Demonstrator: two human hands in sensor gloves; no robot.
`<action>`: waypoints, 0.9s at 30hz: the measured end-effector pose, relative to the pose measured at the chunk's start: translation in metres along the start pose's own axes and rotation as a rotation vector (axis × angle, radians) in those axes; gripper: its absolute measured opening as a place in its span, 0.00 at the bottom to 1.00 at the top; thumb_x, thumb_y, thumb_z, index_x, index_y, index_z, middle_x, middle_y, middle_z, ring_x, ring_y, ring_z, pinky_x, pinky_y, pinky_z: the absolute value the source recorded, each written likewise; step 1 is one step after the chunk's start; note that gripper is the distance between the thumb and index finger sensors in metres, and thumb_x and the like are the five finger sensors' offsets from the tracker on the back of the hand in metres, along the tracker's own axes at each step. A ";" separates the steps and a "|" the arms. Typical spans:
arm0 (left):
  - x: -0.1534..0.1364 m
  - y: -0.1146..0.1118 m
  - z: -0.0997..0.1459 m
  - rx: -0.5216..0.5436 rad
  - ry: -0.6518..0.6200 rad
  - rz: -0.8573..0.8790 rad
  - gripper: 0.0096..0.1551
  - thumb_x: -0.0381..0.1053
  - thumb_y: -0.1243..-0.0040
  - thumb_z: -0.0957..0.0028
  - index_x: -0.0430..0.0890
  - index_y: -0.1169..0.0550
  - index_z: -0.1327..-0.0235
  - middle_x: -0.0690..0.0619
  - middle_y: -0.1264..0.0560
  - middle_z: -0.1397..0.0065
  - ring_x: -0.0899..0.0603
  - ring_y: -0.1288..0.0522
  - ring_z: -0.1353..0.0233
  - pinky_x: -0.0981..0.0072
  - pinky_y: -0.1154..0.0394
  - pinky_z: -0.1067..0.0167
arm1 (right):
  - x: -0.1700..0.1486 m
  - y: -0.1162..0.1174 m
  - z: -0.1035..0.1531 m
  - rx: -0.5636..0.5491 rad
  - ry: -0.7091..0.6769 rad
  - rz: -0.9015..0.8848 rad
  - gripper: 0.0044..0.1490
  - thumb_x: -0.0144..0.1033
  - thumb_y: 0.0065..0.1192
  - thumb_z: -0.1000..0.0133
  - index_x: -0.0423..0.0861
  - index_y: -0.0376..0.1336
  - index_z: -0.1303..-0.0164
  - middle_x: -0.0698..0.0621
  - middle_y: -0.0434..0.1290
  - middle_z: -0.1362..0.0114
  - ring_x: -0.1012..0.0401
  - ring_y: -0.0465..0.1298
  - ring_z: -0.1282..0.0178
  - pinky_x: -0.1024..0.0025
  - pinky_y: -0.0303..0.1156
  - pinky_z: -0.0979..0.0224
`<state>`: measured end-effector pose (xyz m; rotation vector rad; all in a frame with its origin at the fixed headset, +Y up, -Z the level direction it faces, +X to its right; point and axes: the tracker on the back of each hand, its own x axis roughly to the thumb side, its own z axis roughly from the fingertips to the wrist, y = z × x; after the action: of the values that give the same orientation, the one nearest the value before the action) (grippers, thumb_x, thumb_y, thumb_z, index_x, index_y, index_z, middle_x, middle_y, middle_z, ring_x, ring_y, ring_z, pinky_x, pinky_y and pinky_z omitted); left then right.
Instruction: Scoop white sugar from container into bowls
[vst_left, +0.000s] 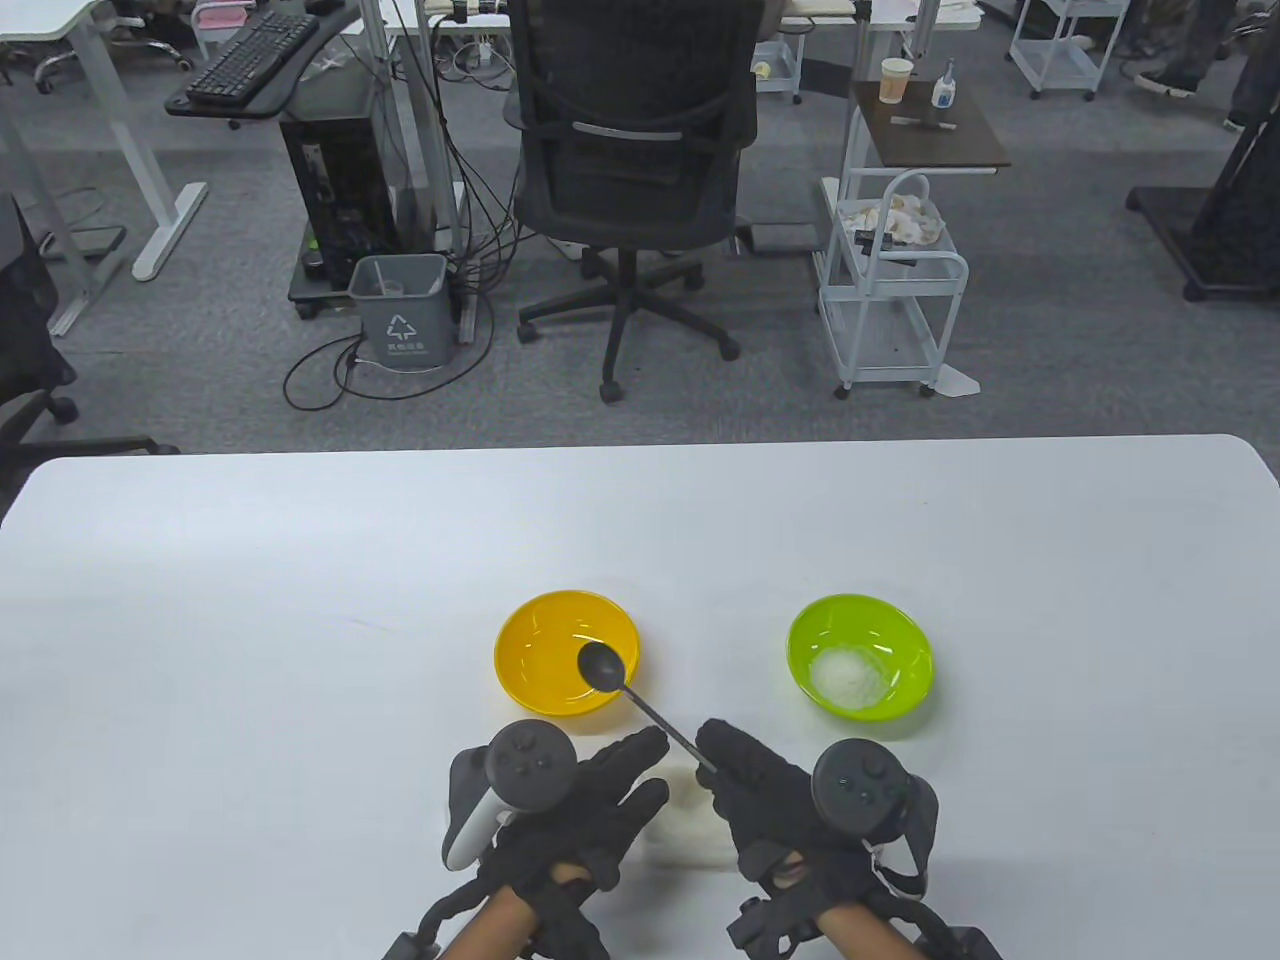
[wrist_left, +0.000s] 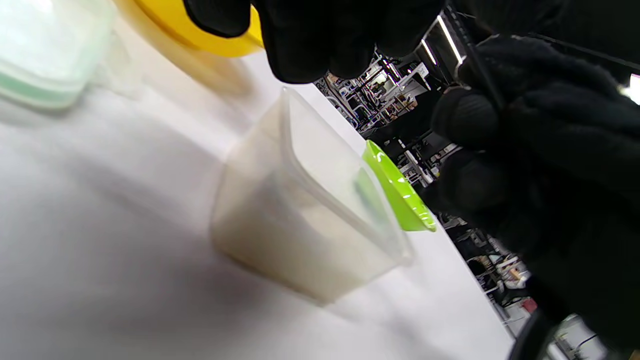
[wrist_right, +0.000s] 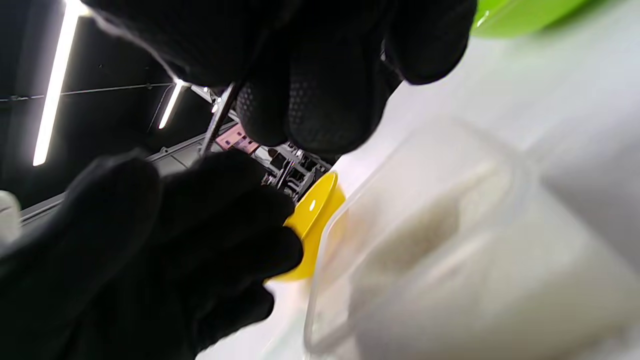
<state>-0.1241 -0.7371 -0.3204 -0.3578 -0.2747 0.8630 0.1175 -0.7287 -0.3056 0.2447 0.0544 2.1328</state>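
Both gloved hands low at near edge, side by side, trackers up. Left grip (vst_left: 585, 790) lay with fingers extended, spread, holding nothing. Right grip (vst_left: 755, 795) was curled, fingertips (wrist_right: 320, 100) pinched together around a thin handle.

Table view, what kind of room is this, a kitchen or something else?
Most likely an office or lab workspace, not a kitchen. Beyond the white table stand a black mesh office chair, a desktop computer tower under a desk with a keyboard, and a grey bin on carpet.
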 end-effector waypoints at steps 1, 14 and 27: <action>-0.001 -0.001 0.000 0.004 0.009 0.044 0.39 0.70 0.52 0.49 0.62 0.35 0.22 0.61 0.36 0.15 0.47 0.31 0.15 0.45 0.41 0.18 | 0.001 0.004 0.002 0.021 -0.011 -0.002 0.30 0.39 0.60 0.44 0.57 0.61 0.29 0.49 0.75 0.32 0.56 0.81 0.46 0.49 0.64 0.24; -0.004 0.000 0.002 0.041 0.071 0.133 0.26 0.66 0.44 0.51 0.64 0.21 0.39 0.65 0.20 0.31 0.53 0.16 0.31 0.51 0.28 0.26 | 0.008 0.023 0.013 0.111 -0.083 0.026 0.33 0.40 0.63 0.46 0.52 0.60 0.28 0.49 0.76 0.32 0.55 0.82 0.46 0.48 0.65 0.25; -0.011 0.024 0.002 0.199 0.092 -0.091 0.24 0.62 0.42 0.53 0.62 0.17 0.44 0.62 0.14 0.44 0.52 0.12 0.46 0.51 0.24 0.35 | -0.004 -0.007 0.004 -0.004 -0.128 0.192 0.36 0.49 0.65 0.47 0.52 0.62 0.28 0.45 0.75 0.31 0.52 0.81 0.43 0.45 0.63 0.25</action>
<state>-0.1478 -0.7309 -0.3290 -0.1971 -0.1177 0.7749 0.1263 -0.7282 -0.3029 0.3971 -0.0494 2.3023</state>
